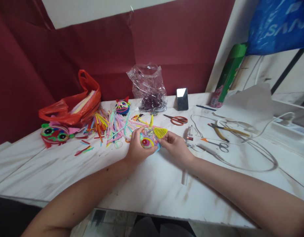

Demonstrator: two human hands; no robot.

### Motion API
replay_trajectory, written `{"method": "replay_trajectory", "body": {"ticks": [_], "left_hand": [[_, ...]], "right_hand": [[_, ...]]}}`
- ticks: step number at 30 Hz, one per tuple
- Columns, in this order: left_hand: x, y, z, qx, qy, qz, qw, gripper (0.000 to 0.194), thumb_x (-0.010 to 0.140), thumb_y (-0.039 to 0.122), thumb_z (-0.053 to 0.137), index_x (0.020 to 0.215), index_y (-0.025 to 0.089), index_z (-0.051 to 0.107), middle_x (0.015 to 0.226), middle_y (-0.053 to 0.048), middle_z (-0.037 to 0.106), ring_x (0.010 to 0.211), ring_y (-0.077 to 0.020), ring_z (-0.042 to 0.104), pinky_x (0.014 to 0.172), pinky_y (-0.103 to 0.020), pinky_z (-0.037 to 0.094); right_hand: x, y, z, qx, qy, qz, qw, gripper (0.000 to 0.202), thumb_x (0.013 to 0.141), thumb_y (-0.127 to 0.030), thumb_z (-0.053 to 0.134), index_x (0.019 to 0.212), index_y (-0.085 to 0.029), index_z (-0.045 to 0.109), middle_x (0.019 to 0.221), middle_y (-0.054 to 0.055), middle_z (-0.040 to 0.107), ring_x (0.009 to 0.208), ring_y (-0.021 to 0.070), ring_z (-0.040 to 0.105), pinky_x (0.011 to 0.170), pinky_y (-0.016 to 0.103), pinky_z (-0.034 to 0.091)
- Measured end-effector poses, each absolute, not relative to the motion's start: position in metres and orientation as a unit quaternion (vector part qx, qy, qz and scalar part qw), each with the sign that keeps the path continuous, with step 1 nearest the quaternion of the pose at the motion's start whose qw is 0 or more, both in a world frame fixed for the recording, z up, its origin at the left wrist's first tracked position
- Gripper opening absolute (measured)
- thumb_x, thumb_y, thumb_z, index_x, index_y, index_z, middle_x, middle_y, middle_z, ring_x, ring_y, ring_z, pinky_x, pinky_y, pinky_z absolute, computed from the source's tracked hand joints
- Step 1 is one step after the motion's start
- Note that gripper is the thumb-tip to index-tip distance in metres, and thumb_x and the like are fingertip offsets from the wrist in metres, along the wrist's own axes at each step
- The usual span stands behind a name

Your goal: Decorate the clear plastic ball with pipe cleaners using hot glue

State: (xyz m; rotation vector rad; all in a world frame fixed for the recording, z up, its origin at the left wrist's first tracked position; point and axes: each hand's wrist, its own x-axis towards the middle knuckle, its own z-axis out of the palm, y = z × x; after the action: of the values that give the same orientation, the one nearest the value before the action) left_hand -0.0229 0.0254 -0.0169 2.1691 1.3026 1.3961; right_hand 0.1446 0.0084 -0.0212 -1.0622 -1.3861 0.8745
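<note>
Near the middle of the table, my left hand (138, 147) is wrapped round the left side of a colourful round craft figure (150, 142) with a red and yellow eye and a yellow horn. My right hand (175, 144) pinches a yellow fan-shaped piece (160, 132) at the figure's upper right side. Where the piece meets the figure is too small to make out. Behind the figure lies a heap of pastel craft strips (116, 126). A glue gun (190, 133) rests to the right of my right hand.
Orange-handled scissors (179, 120), a phone (182, 99) and a clear bag (153, 89) stand or lie behind. Pliers (221, 131), small scissors (222, 146) and a looping white cable (272, 158) occupy the right. A red bag (68, 107) and a finished-looking figure (54, 134) are left.
</note>
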Motion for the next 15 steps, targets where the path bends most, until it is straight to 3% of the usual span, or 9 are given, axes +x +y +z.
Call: {"method": "replay_trajectory", "body": {"ticks": [3, 9, 15], "left_hand": [[-0.022, 0.023, -0.016, 0.753, 0.441, 0.479, 0.096, 0.075, 0.057, 0.029, 0.076, 0.124, 0.019, 0.043, 0.12, -0.012, 0.052, 0.116, -0.0287, 0.052, 0.097, -0.043, 0.045], [-0.02, 0.023, -0.019, 0.768, 0.429, 0.473, 0.053, 0.076, 0.057, 0.027, 0.076, 0.124, 0.019, 0.042, 0.121, -0.013, 0.051, 0.117, -0.0295, 0.051, 0.101, -0.045, 0.042], [-0.021, 0.025, -0.021, 0.77, 0.428, 0.472, 0.044, 0.074, 0.058, 0.028, 0.076, 0.123, 0.018, 0.042, 0.12, -0.013, 0.051, 0.119, -0.0297, 0.05, 0.102, -0.045, 0.042]], "right_hand": [[0.143, 0.007, -0.025, -0.457, -0.596, 0.336, 0.569, 0.023, 0.072, -0.039, 0.061, 0.066, -0.021, 0.049, 0.059, -0.005, 0.047, 0.056, 0.0122, 0.043, 0.056, 0.027, 0.038], [0.14, 0.008, -0.033, -0.469, -0.59, 0.325, 0.572, 0.016, 0.071, -0.029, 0.056, 0.083, -0.018, 0.059, 0.077, 0.002, 0.064, 0.071, 0.0168, 0.057, 0.069, 0.031, 0.047], [0.141, 0.011, -0.034, -0.459, -0.582, 0.365, 0.562, 0.018, 0.072, -0.034, 0.058, 0.081, -0.019, 0.058, 0.074, 0.001, 0.063, 0.069, 0.016, 0.055, 0.066, 0.03, 0.046]]}}
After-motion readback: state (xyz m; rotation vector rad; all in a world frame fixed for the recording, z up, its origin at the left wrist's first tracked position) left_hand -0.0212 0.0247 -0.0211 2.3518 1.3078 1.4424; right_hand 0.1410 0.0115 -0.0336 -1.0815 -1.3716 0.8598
